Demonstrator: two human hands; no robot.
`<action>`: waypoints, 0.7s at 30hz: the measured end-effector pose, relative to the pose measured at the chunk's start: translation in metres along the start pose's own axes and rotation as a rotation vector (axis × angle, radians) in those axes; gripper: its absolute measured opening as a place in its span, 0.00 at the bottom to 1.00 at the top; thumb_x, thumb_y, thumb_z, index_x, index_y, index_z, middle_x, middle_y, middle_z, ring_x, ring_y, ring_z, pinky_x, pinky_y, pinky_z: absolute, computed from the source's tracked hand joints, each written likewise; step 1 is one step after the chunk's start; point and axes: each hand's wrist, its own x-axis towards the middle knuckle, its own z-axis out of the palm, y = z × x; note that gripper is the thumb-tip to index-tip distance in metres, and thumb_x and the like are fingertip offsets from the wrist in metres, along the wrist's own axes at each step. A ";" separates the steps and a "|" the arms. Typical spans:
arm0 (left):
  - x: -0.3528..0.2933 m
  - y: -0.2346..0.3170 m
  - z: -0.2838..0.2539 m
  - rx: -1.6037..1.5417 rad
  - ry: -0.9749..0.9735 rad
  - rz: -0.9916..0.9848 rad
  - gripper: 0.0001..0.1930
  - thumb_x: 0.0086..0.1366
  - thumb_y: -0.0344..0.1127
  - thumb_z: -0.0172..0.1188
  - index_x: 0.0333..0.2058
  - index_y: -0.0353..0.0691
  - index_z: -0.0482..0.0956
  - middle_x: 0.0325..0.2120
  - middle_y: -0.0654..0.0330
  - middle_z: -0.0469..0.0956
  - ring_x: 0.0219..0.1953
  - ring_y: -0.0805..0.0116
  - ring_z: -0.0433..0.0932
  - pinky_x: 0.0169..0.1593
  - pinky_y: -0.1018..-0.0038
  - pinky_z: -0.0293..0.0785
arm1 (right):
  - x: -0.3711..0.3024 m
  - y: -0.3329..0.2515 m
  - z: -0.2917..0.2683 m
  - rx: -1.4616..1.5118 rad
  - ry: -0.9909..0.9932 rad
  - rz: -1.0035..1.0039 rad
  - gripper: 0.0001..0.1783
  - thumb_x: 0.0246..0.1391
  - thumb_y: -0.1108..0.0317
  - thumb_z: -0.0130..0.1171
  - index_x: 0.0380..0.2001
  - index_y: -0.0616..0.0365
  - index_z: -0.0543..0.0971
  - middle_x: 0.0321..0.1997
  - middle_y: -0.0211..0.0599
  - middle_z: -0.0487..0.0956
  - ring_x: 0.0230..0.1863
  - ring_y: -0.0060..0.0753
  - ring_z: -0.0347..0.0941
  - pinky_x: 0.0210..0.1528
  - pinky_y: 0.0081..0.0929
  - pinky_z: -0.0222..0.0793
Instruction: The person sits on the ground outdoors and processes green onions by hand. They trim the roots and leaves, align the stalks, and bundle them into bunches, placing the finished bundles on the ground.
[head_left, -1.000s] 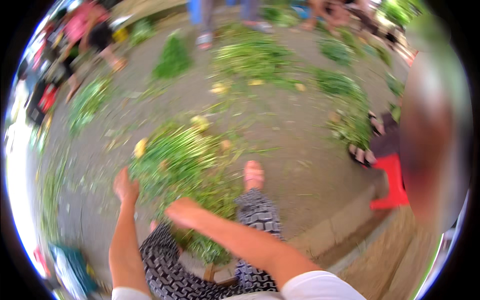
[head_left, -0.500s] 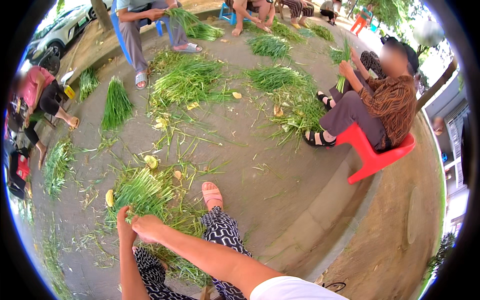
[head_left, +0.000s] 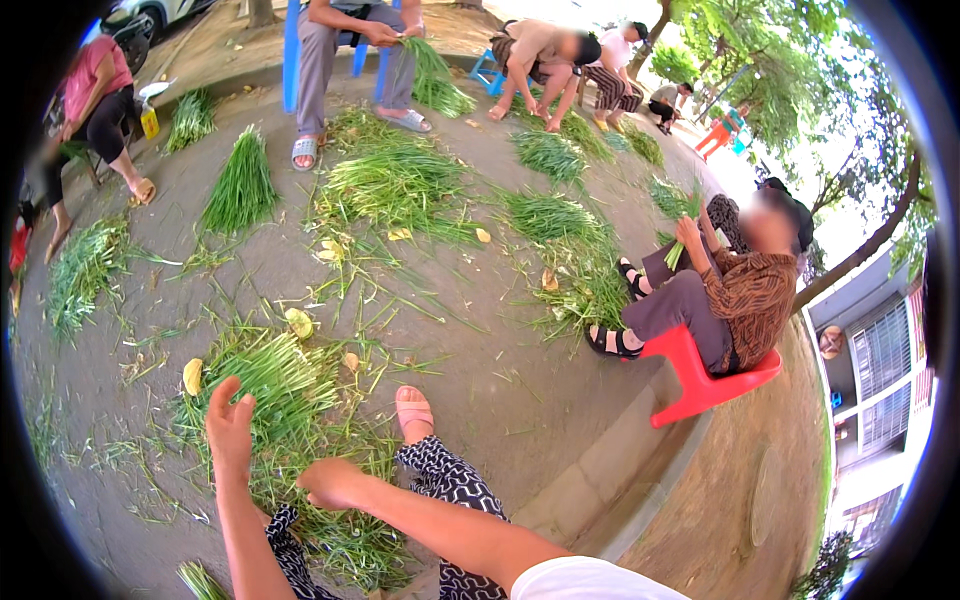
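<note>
Before me on the pavement lies a loose pile of long, thin green stalks with pale ends, like garlic chives [head_left: 285, 375]. Over its left side my left hand [head_left: 231, 430] is raised with fingers apart and nothing visible in it. My right hand [head_left: 335, 485], lower and nearer to me, hangs above loose trimmed leaves [head_left: 350, 545] between my legs. Its fingers are curled, and the palm is hidden, so whatever it may hold is too small to make out. A small bunch of stalks [head_left: 203, 580] lies at the lower left edge.
On the right a person sits on a red plastic chair [head_left: 715, 375], holding a green bunch [head_left: 678, 240]. Several others sit at the back and left. Heaps of stalks [head_left: 395, 185] and a neat bundle [head_left: 240, 185] lie ahead. A curb [head_left: 660, 490] runs along the right.
My hands, close together before, have separated. The left has lifted with its fingers opening; the right has moved right and nearer. My view has tilted up and shifted.
</note>
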 end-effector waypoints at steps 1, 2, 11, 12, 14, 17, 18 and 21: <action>-0.002 0.000 -0.001 -0.005 -0.012 -0.001 0.22 0.59 0.30 0.55 0.53 0.33 0.66 0.47 0.57 0.71 0.43 0.73 0.71 0.46 0.76 0.67 | 0.004 -0.003 0.000 -0.011 -0.014 -0.018 0.10 0.44 0.68 0.54 0.32 0.59 0.78 0.33 0.47 0.78 0.38 0.50 0.75 0.39 0.44 0.71; -0.007 0.001 -0.002 -0.002 -0.023 -0.005 0.22 0.59 0.30 0.56 0.52 0.33 0.66 0.46 0.57 0.72 0.42 0.73 0.72 0.46 0.76 0.67 | 0.009 -0.007 0.000 -0.013 -0.030 -0.039 0.11 0.45 0.67 0.55 0.33 0.59 0.77 0.33 0.48 0.78 0.38 0.50 0.75 0.39 0.45 0.70; -0.030 -0.036 -0.021 0.046 -0.044 0.041 0.21 0.55 0.27 0.56 0.50 0.33 0.68 0.44 0.54 0.74 0.38 0.70 0.75 0.42 0.74 0.71 | 0.027 -0.036 0.026 -0.006 -0.128 -0.276 0.08 0.42 0.69 0.54 0.28 0.60 0.75 0.29 0.47 0.78 0.32 0.50 0.75 0.35 0.44 0.70; -0.034 -0.029 -0.014 0.064 -0.093 0.027 0.21 0.55 0.27 0.56 0.49 0.33 0.68 0.44 0.54 0.74 0.38 0.69 0.75 0.41 0.73 0.71 | 0.030 -0.033 0.035 -0.053 -0.119 -0.369 0.09 0.41 0.69 0.53 0.28 0.62 0.74 0.29 0.48 0.78 0.31 0.50 0.75 0.34 0.43 0.70; -0.048 -0.013 -0.011 0.149 -0.147 -0.009 0.22 0.53 0.27 0.57 0.49 0.33 0.69 0.43 0.54 0.74 0.37 0.67 0.75 0.41 0.71 0.71 | 0.033 -0.038 0.041 -0.026 -0.107 -0.274 0.09 0.39 0.69 0.57 0.26 0.61 0.77 0.28 0.48 0.78 0.33 0.50 0.75 0.36 0.42 0.71; -0.059 -0.005 0.011 0.370 -0.252 0.218 0.22 0.51 0.27 0.59 0.47 0.33 0.70 0.41 0.52 0.75 0.36 0.63 0.76 0.40 0.69 0.71 | 0.028 -0.025 0.039 0.062 -0.061 -0.146 0.11 0.39 0.69 0.57 0.30 0.61 0.78 0.32 0.49 0.78 0.37 0.51 0.75 0.40 0.40 0.71; -0.061 0.000 0.016 0.388 -0.289 0.242 0.22 0.50 0.27 0.60 0.47 0.33 0.70 0.41 0.51 0.75 0.37 0.60 0.75 0.41 0.68 0.71 | 0.028 -0.020 0.036 0.098 -0.044 -0.111 0.12 0.40 0.70 0.57 0.32 0.61 0.77 0.34 0.49 0.78 0.38 0.51 0.75 0.41 0.40 0.71; -0.053 0.009 0.017 0.483 -0.304 0.364 0.22 0.49 0.30 0.62 0.45 0.34 0.72 0.40 0.48 0.75 0.39 0.53 0.75 0.44 0.65 0.71 | 0.039 -0.012 0.013 0.222 -0.032 -0.240 0.14 0.46 0.67 0.55 0.38 0.59 0.75 0.44 0.49 0.76 0.48 0.46 0.70 0.52 0.41 0.63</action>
